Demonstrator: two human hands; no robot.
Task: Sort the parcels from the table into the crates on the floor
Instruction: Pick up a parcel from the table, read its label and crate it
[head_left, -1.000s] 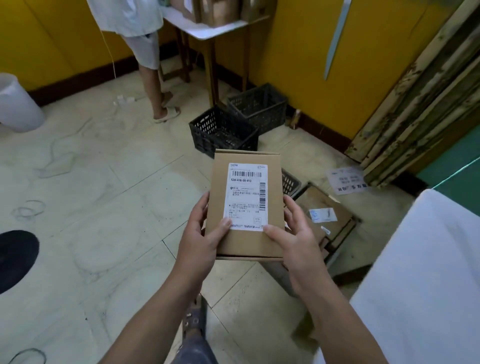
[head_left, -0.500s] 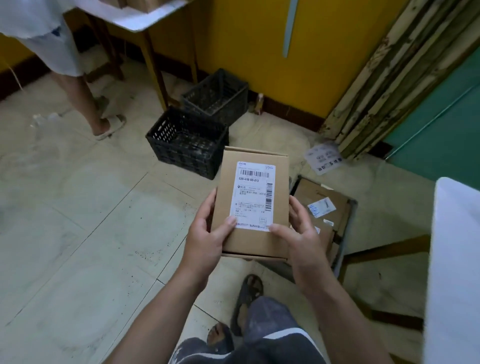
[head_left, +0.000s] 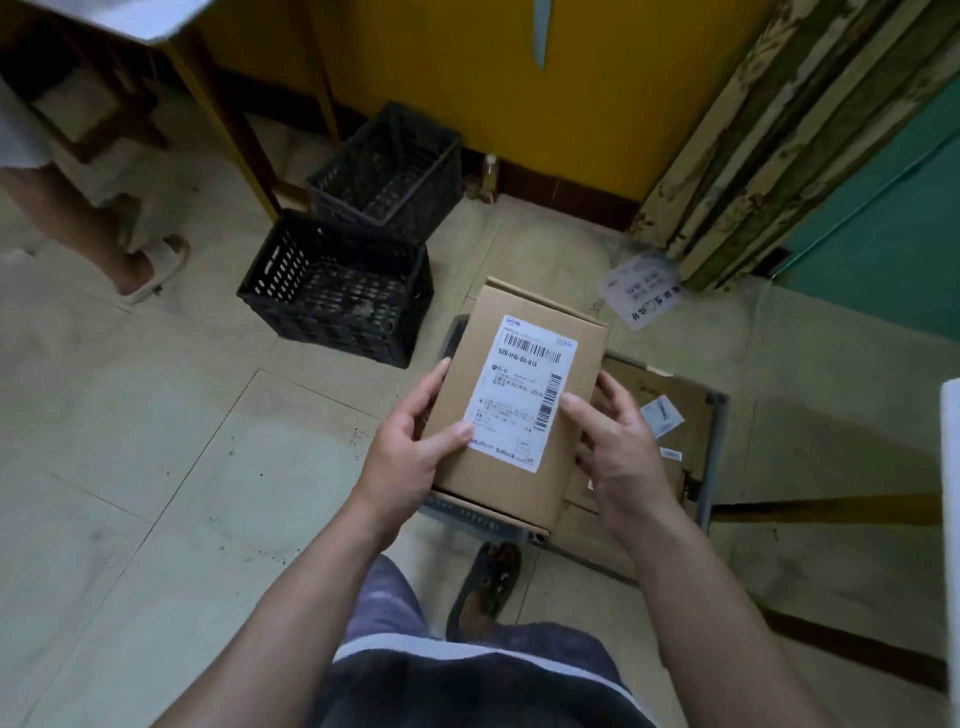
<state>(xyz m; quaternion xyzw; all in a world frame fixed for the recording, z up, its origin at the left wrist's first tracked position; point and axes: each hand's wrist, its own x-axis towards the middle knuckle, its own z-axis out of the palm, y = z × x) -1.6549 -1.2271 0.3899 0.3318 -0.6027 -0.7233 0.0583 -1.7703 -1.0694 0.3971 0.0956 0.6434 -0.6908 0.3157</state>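
Parcel (head_left: 521, 410), label up, long axis pointing away, pinched between left grip (head_left: 410, 453) and right grip (head_left: 619, 448).

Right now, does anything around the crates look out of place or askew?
Yes. A loose printed sheet lies on the floor by the leaning boards, outside any crate. The far black crate appears tilted against the near black crate. The held parcel looks undamaged.

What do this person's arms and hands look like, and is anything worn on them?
Both are bare. The left hand and right hand have no gloves, and no ring, watch or wristband shows. The left forearm and right forearm are uncovered down to the picture's bottom edge, with no sleeve in view. No cables or markings are visible on them.
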